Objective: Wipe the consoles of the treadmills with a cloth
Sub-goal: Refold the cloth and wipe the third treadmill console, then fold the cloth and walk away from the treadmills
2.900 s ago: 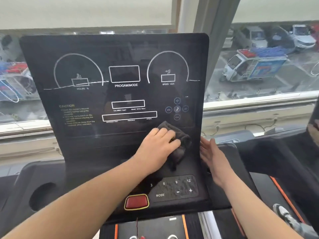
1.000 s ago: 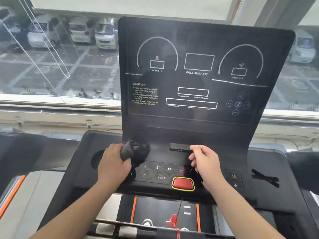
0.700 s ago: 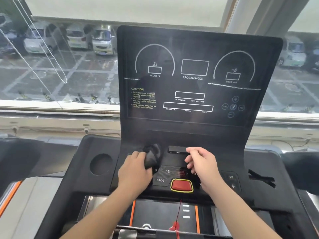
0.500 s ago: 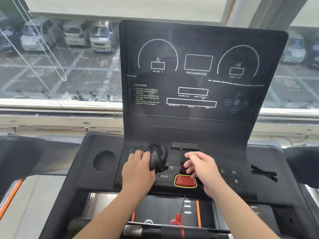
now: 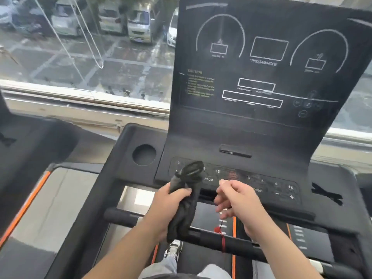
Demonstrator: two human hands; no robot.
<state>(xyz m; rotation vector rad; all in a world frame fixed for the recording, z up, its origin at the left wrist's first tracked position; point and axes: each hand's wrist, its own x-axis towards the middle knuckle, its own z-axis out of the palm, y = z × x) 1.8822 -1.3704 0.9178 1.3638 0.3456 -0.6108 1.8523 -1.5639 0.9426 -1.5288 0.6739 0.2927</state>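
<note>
Head view: my left hand [image 5: 169,204] has come off the console [image 5: 261,121]. Half a second ago it was pressing the cloth [image 5: 187,210] onto the keypad [image 5: 269,184] by PROG. Now the fingers are wrapped tight round the bunched cloth, which is lifted clear. Its top end stands in front of the left keys and its tail hangs down toward the handlebar [image 5: 241,243].

The right hand [image 5: 239,200] has drawn back too, from beside the red button. Its fingers are curled just above the red cord [image 5: 222,240], but I can't tell if they pinch anything.

The view has swung left as well. With the cloth off the surface, I'd say wiping has paused, and this key strip looks done.
</note>
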